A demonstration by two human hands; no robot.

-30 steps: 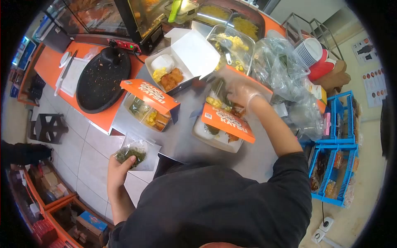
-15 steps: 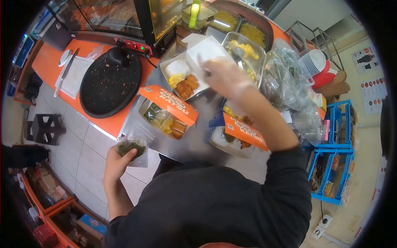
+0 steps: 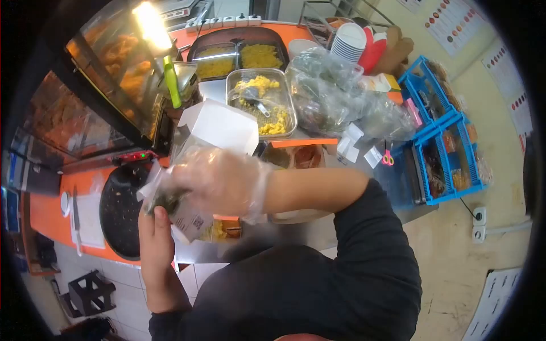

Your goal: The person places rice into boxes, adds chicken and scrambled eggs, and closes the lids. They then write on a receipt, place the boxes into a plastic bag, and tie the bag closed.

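Observation:
My left hand [image 3: 159, 230] is closed around a small clear plastic packet [image 3: 193, 225] with dark green shreds inside, its thumb against the side. My right hand [image 3: 219, 179], in a clear plastic glove, reaches across to the packet's top; its fingers are smeared by motion. Behind it stands the raised white lid of a food box [image 3: 220, 126], whose inside is mostly hidden by my right hand. Part of a filled box [image 3: 230, 228] shows below the glove. Another box with an orange band [image 3: 301, 143] is partly hidden behind my right forearm.
A clear tub [image 3: 293, 108] holds yellow scrambled egg and a spoon [image 3: 259, 102]. Green-handled tongs [image 3: 172, 82] stand by the heated display [image 3: 108, 85]. Plastic bags [image 3: 324, 94], stacked cups [image 3: 348, 44], pink scissors [image 3: 387, 156] and blue baskets [image 3: 435, 133] are rightward. A black round board [image 3: 119, 221] lies left.
My right hand has come from the open food box over to the packet in my left hand. My left hand has moved up towards the counter. The view has turned right.

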